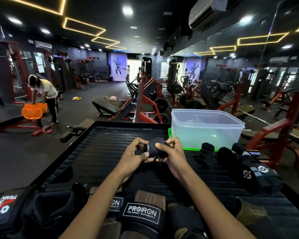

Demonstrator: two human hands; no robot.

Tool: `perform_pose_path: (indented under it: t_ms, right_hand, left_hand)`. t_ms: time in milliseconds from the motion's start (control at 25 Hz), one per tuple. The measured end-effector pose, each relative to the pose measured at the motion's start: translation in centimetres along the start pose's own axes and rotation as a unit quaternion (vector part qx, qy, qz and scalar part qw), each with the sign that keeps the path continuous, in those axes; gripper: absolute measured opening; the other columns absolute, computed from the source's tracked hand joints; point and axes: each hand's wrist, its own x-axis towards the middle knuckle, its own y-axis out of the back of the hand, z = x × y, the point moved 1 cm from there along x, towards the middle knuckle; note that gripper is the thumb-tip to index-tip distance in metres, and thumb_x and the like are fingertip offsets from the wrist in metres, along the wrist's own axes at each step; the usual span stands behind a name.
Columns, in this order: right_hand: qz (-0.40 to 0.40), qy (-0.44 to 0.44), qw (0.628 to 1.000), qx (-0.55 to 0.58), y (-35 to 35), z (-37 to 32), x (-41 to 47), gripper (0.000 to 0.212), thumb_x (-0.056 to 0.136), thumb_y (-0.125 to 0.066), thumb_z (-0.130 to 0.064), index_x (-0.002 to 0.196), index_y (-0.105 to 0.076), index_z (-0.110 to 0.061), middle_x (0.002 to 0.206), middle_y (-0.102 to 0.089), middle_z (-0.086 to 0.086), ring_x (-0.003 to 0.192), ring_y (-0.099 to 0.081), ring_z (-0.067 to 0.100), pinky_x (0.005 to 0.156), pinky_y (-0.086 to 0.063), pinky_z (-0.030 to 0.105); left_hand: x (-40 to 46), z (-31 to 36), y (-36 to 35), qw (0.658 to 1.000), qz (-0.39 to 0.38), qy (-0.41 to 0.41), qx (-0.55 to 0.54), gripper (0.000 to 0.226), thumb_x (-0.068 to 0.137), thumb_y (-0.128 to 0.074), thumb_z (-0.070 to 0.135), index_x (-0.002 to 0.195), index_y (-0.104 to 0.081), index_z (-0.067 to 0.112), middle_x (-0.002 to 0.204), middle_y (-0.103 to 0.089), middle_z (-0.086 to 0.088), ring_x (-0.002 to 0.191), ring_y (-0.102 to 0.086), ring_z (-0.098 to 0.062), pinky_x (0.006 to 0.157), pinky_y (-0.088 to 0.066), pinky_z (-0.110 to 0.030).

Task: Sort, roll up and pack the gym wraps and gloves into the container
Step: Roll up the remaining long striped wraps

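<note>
Holding a rolled black wrap (153, 149) between them, both hands are up over the middle of the black ribbed mat (97, 152). The left hand (134, 156) curls its fingers over the left end of the roll, with the thumb pressed on the front. The right hand (171, 155) pinches the right end, thumb on top. The clear container (207, 128) stands open at the far right of the mat, on a green lid (188, 148), just behind the hands. Two more black rolled wraps (206, 153) stand beside it, and flat wraps with white logos (254, 175) lie to the right. Close to the person, gloves (141, 213) lie in a row along the near edge. Far off to the left, another person (45, 95) bends over an orange tub (34, 110).
</note>
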Motion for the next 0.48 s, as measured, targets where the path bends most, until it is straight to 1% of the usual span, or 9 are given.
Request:
perform_pose_path:
  t_ms: [80,160,200,240,320,400,480]
  right_hand:
    - [-0.016,0.006,1.000,-0.012,-0.01,-0.15,0.10,0.038,0.066,-0.073,-0.003,0.082,-0.043,-0.020,0.077,-0.048,-0.001,0.069,-0.052,0.017,0.046,-0.045,0.027]
    - [-0.049,0.014,0.998,-0.036,-0.34,-0.22,0.05,0.033,0.058,-0.068,-0.006,0.080,-0.047,-0.019,0.073,-0.051,0.001,0.069,-0.051,0.019,0.053,-0.043,0.028]
    - [-0.070,0.018,0.996,-0.047,-0.54,-0.26,-0.05,0.029,0.057,-0.066,-0.004,0.078,-0.050,-0.017,0.071,-0.052,0.002,0.069,-0.050,0.019,0.057,-0.042,0.030]
    - [-0.088,0.021,0.994,-0.059,-0.68,-0.20,-0.14,0.026,0.057,-0.064,-0.002,0.075,-0.051,-0.016,0.070,-0.053,0.003,0.070,-0.050,0.020,0.061,-0.041,0.032]
    - [-0.107,0.026,0.991,-0.074,-0.80,-0.16,-0.52,0.025,0.058,-0.066,0.001,0.074,-0.054,-0.015,0.072,-0.056,0.004,0.072,-0.052,0.020,0.066,-0.044,0.033]
    - [-0.111,0.027,0.990,-0.086,-0.76,-0.14,-0.74,0.030,0.063,-0.071,0.005,0.082,-0.060,-0.015,0.075,-0.061,0.001,0.078,-0.056,0.020,0.072,-0.047,0.034]
    - [-0.106,0.025,0.988,-0.112,-0.66,-0.25,-0.72,0.036,0.065,-0.076,0.005,0.093,-0.064,-0.013,0.079,-0.067,0.000,0.084,-0.061,0.020,0.081,-0.051,0.041]
  left_hand:
    - [0.05,0.18,-0.24,0.997,-0.010,0.052,-0.058,0.023,0.091,-0.043,-0.011,0.093,-0.053,0.009,0.105,-0.058,-0.013,0.092,-0.062,-0.021,0.081,-0.059,-0.036]
    - [-0.11,0.32,-0.31,0.994,-0.015,0.076,-0.076,0.011,0.095,-0.047,0.001,0.090,-0.053,0.009,0.096,-0.061,-0.009,0.088,-0.063,-0.018,0.079,-0.059,-0.036]
    - [-0.25,0.37,-0.33,0.994,-0.021,0.081,-0.070,0.007,0.096,-0.052,0.008,0.090,-0.056,0.007,0.094,-0.062,-0.009,0.088,-0.064,-0.018,0.079,-0.059,-0.035]
    - [-0.33,0.30,-0.30,0.994,-0.026,0.084,-0.058,0.009,0.096,-0.055,0.012,0.091,-0.058,0.006,0.094,-0.063,-0.009,0.089,-0.064,-0.018,0.078,-0.060,-0.033]
    - [-0.34,0.05,-0.11,0.996,-0.010,0.082,-0.040,0.009,0.094,-0.058,0.012,0.088,-0.062,0.005,0.091,-0.063,-0.008,0.086,-0.063,-0.017,0.074,-0.060,-0.030]
    - [-0.13,-0.12,0.20,0.997,0.028,0.061,-0.030,0.006,0.092,-0.061,0.008,0.086,-0.064,0.009,0.086,-0.065,-0.005,0.082,-0.063,-0.016,0.071,-0.058,-0.029]
    - [0.19,-0.13,0.63,0.998,0.059,0.037,-0.012,0.005,0.088,-0.066,0.006,0.088,-0.066,0.011,0.085,-0.067,-0.005,0.080,-0.063,-0.015,0.071,-0.052,-0.025]
